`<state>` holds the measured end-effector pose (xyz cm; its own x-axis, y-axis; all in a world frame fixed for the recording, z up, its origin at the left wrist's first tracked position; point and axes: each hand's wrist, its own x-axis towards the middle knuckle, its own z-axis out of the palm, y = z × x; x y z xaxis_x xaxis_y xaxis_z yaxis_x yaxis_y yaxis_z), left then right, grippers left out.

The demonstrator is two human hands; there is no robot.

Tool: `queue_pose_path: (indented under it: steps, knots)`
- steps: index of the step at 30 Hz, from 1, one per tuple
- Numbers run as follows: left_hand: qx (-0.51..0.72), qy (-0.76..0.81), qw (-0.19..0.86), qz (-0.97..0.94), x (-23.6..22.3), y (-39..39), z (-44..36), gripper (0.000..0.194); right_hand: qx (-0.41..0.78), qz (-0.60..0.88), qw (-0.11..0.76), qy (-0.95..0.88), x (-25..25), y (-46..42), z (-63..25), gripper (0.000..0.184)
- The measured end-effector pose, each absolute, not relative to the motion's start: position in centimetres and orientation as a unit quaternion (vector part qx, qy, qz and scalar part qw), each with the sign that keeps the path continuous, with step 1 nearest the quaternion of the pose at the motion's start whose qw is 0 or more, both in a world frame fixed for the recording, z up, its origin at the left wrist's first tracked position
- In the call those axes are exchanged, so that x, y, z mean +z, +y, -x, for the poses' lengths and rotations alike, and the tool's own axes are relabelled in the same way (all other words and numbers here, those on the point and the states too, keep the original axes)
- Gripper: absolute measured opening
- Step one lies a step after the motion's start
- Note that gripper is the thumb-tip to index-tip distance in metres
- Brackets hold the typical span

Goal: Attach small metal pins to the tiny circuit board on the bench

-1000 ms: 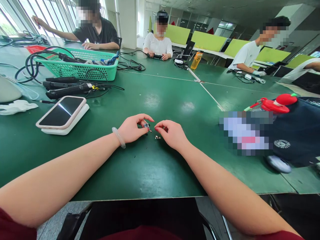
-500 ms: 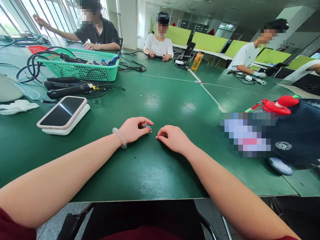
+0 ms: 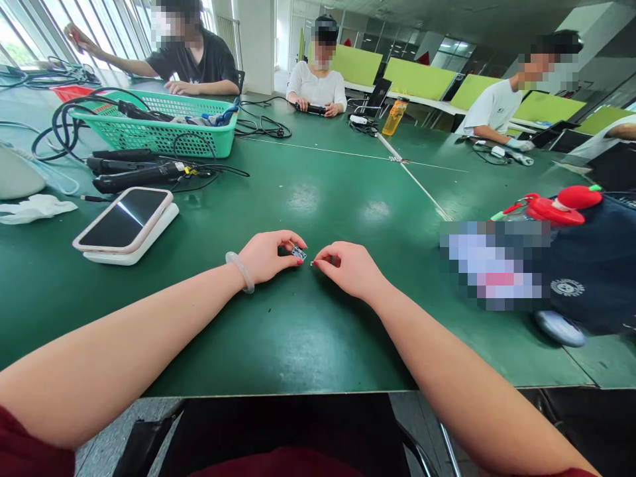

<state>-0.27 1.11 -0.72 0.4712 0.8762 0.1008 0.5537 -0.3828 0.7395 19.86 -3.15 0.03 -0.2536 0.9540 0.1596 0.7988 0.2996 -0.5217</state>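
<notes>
Above the green tabletop (image 3: pixel 278 344), two bare hands work close together, apart from each other. The left hand (image 3: pixel 268 258), with a pale bracelet (image 3: pixel 241 271) at its wrist, pinches a small blue patterned piece (image 3: pixel 299 253) between thumb and fingers, much of the piece showing past the tips. The right hand (image 3: pixel 355 271) has its fingertips pressed together on a tiny light part (image 3: pixel 312 264), too small to make out; it sits just beside the blue piece, with a narrow gap between.

The step in hand looks like holding the two pieces near each other. As a judgement, bringing them any closer would call for a light grip, steady wrists and a careful turn of each piece, since the fingers hide part of both.

As for writing, the dark bag (image 3: pixel 591 265) on the right bears a round white emblem (image 3: pixel 567 287) whose lettering is too small to read. The phone (image 3: pixel 124 222) on the left shows a dark screen and no visible brand, and no marking on the blue piece can be read.
</notes>
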Motion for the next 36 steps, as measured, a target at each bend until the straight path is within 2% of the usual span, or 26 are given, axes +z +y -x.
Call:
queue_pose_path:
  steps: [10, 19, 26, 29, 36]
  knots:
    - [0.238, 0.446, 0.309, -0.806, -0.5, 0.9, 0.3, 0.028, 0.191, 0.555, 0.255, -0.769, -0.2, -3.0, -19.9, 0.012]
    - [0.225, 0.444, 0.306, -0.811, -0.4, 0.9, 0.2, 0.027, 0.298, 0.584, 0.256, -0.711, 0.2, -3.1, -19.8, 0.017]
    - [0.232, 0.446, 0.333, -0.798, -0.5, 0.9, 0.2, 0.027, 0.324, 0.572, 0.270, -0.704, -0.2, -3.0, -19.8, 0.016]
    - [0.239, 0.434, 0.340, -0.799, -0.5, 0.8, 0.1, 0.028, 0.307, 0.555, 0.287, -0.718, -0.3, -3.1, -19.6, 0.014]
    - [0.260, 0.408, 0.350, -0.802, -0.1, 0.4, -0.1, 0.027, 0.171, 0.513, 0.325, -0.776, -0.4, -3.5, -18.6, 0.007]
